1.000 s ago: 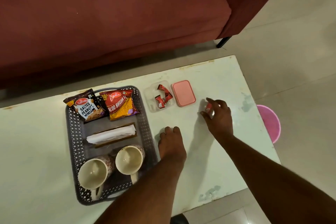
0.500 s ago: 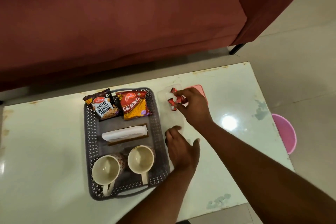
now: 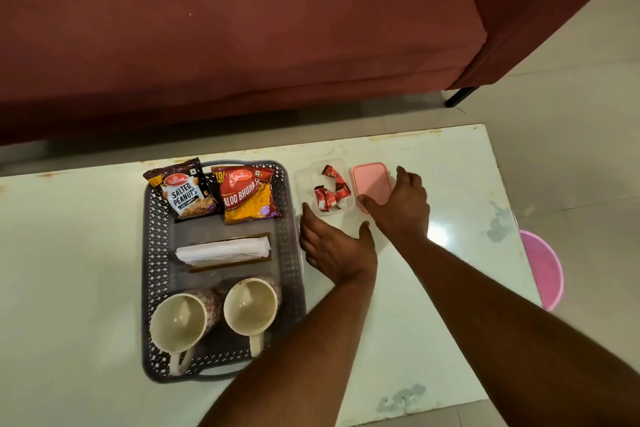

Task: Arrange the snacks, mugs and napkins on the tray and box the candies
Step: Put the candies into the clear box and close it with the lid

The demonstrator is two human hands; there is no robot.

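Note:
A grey perforated tray (image 3: 149, 253) holds a salted peanuts packet (image 3: 183, 192), an aloo bhujia packet (image 3: 249, 196), folded white napkins (image 3: 223, 250) and two cream mugs (image 3: 178, 322) (image 3: 250, 303). To its right a clear box (image 3: 304, 177) contains several red-wrapped candies (image 3: 330, 191). The pink lid (image 3: 370, 182) lies right of the box. My right hand (image 3: 398, 204) rests on the lid's near right side, thumb at its front corner, fingers spread. My left hand (image 3: 334, 246) lies open on the table just in front of the box, holding nothing.
The white table (image 3: 415, 340) ends at the right, where a pink bucket (image 3: 542, 269) stands on the floor. A maroon sofa (image 3: 242, 28) runs behind the table.
My right hand carried a candy from the table's right to the box, let it go there, then shifted right onto the pink lid. My left hand slid toward the box.

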